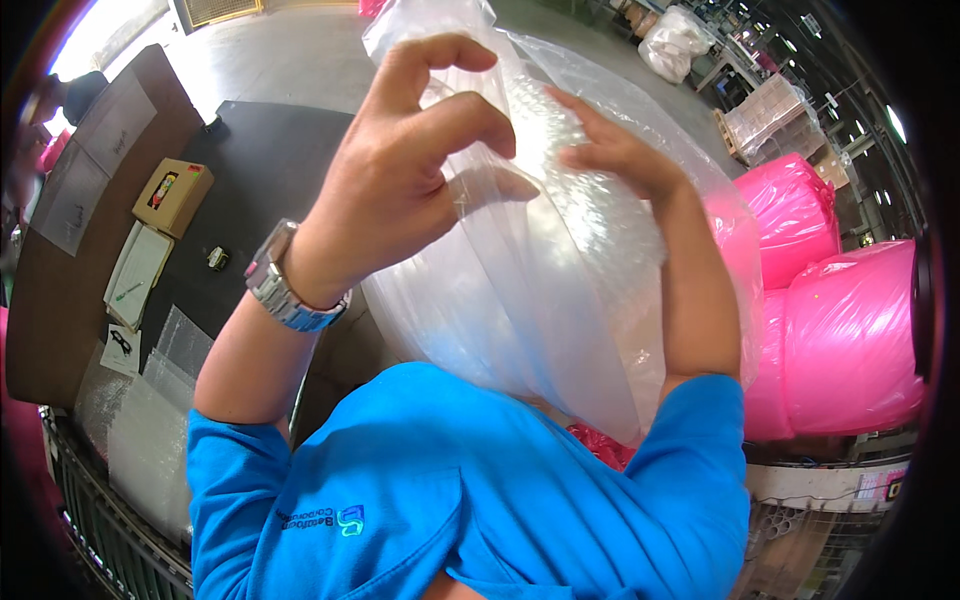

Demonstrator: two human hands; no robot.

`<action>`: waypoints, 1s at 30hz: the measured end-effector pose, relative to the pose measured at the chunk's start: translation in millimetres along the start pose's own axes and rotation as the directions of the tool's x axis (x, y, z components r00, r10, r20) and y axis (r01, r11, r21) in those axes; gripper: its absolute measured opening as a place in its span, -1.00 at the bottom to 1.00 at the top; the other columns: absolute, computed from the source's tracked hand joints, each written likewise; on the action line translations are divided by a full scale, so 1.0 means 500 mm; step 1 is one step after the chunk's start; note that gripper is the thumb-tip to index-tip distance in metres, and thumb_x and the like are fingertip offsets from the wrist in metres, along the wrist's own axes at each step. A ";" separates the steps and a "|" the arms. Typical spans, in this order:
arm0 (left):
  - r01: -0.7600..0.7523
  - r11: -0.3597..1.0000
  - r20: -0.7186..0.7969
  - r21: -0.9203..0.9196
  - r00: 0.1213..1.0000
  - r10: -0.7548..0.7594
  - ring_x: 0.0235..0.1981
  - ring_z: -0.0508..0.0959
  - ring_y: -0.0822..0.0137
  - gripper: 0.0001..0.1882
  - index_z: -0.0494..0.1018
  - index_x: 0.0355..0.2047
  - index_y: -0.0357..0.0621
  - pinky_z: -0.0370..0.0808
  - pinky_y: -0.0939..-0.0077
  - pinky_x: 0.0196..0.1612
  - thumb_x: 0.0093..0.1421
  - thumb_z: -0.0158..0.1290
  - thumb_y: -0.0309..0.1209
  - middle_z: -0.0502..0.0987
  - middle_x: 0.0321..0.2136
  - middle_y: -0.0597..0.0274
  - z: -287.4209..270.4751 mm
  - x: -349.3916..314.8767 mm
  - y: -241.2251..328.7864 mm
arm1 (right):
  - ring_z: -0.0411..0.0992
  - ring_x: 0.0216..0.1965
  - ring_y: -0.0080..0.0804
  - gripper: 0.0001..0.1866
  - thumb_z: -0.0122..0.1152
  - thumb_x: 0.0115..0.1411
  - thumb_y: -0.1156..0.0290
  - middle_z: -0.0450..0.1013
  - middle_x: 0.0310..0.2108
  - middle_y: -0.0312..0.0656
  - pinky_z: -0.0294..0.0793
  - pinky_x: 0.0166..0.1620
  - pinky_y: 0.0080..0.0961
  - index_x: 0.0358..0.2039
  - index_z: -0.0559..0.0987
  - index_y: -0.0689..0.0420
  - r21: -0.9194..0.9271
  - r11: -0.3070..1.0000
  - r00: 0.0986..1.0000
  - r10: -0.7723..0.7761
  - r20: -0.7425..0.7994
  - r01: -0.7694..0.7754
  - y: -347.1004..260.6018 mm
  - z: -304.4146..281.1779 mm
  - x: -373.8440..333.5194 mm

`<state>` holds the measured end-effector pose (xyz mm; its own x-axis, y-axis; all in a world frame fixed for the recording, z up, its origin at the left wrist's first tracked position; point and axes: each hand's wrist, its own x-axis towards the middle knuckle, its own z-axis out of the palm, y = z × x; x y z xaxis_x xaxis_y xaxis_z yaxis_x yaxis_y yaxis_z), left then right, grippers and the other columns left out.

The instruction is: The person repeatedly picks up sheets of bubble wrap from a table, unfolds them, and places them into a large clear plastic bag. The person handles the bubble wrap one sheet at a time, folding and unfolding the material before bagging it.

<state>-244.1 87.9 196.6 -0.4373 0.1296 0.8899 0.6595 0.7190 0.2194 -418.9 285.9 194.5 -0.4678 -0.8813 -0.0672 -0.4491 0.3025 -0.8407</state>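
Note:
A large clear plastic bag [480, 290] bulges in front of my chest, with shiny bubble wrap [590, 190] showing inside or beneath its film. My left hand [410, 140], wearing a metal watch [285, 280], is at the bag's upper left; its fingers curl around the film and the thumb shows through the clear layer. On the far right side of the bundle, my right hand [620, 150] lies against the bubble wrap with fingers stretched out. Whether its fingertips are over or under the film is hard to see.
To the left, a dark table [270, 150] carries a brown box [175, 195], papers [140, 270], a small object [217, 258] and clear plastic sheets [160, 400]. Pink-wrapped rolls [850, 340] stand close on the right. Farther back are a white bundle [675, 45] and stacked boxes [770, 115].

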 end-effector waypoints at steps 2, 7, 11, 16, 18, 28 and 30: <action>-0.011 1.000 -0.004 -0.016 1.000 0.011 -0.03 0.33 0.12 -0.70 0.45 -0.58 -0.09 0.32 0.36 -0.07 -0.30 0.33 -0.32 0.31 -0.11 0.06 0.016 0.003 0.002 | -0.17 0.26 -0.11 -0.03 0.14 -0.09 -0.05 -0.17 0.23 0.10 -0.16 0.24 -0.27 0.21 -0.06 0.15 0.033 0.979 0.979 0.202 -0.040 -0.201 0.091 0.039 0.035; 0.055 0.998 0.018 -0.018 0.998 -0.055 -0.02 0.32 0.13 -0.68 0.45 -0.57 -0.09 0.32 0.36 -0.06 -0.33 0.34 -0.32 0.31 -0.09 0.04 0.010 0.000 -0.009 | -0.18 0.26 -0.08 -0.01 0.09 -0.06 -0.11 -0.12 0.20 0.16 -0.23 0.24 -0.25 0.20 -0.07 0.26 0.083 0.985 0.980 0.162 -0.114 -0.153 0.141 0.063 0.067; 0.082 0.997 0.004 -0.012 0.997 -0.081 -0.02 0.32 0.14 -0.65 0.46 -0.52 -0.09 0.31 0.36 -0.06 -0.34 0.35 -0.31 0.30 -0.07 0.06 0.000 0.000 -0.006 | -0.13 0.24 -0.07 0.03 0.11 -0.09 -0.16 -0.07 0.19 0.18 -0.19 0.23 -0.26 0.20 -0.08 0.25 0.479 0.859 0.978 0.207 -0.004 -0.179 0.109 0.010 0.049; 0.140 0.990 0.062 -0.005 0.988 -0.139 -0.01 0.31 0.15 -0.64 0.47 -0.48 -0.08 0.32 0.35 -0.06 -0.31 0.34 -0.32 0.28 -0.03 0.08 0.011 -0.005 -0.025 | -0.21 0.27 -0.11 -0.08 0.07 0.03 0.05 -0.25 0.23 0.18 -0.23 0.25 -0.35 0.19 -0.15 0.34 0.034 0.948 0.926 0.318 -0.205 -0.318 0.134 0.099 0.054; 0.103 0.995 0.060 0.007 0.993 -0.103 -0.02 0.31 0.12 -0.65 0.46 -0.45 -0.05 0.33 0.33 -0.07 -0.27 0.32 -0.28 0.28 -0.03 0.08 0.009 0.006 -0.023 | 0.00 0.19 -0.11 -0.09 0.08 0.03 0.08 -0.06 0.17 0.21 -0.02 0.20 -0.34 0.18 -0.13 0.37 0.184 0.958 0.953 0.251 -0.167 -0.220 0.119 0.060 0.042; 0.113 0.993 0.044 -0.041 0.993 -0.111 0.10 0.22 -0.02 -0.65 0.44 -0.49 -0.09 0.19 0.20 0.09 -0.24 0.30 -0.23 0.22 0.04 -0.09 0.058 0.013 -0.041 | 0.02 0.17 -0.03 -0.14 0.08 0.04 0.03 0.03 0.13 0.17 0.00 0.18 -0.33 0.20 -0.06 0.19 -0.339 0.934 0.966 0.021 -0.259 -0.111 0.132 0.083 0.025; 0.154 0.987 0.066 -0.039 0.986 -0.151 0.11 0.19 -0.03 -0.67 0.44 -0.50 -0.09 0.16 0.18 0.10 -0.23 0.30 -0.23 0.22 0.04 -0.09 0.058 0.005 -0.042 | 0.09 0.12 0.00 -0.20 0.08 0.04 -0.01 0.10 0.09 0.16 0.04 0.15 -0.27 0.18 0.05 0.13 -0.600 0.779 0.944 -0.030 -0.329 -0.185 0.044 0.065 -0.011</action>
<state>-276.8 93.3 182.6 -0.5717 0.0644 0.8179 0.6078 0.7028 0.3696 -401.3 285.3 158.9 -0.6786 -0.7213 0.1383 -0.7199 0.6159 -0.3201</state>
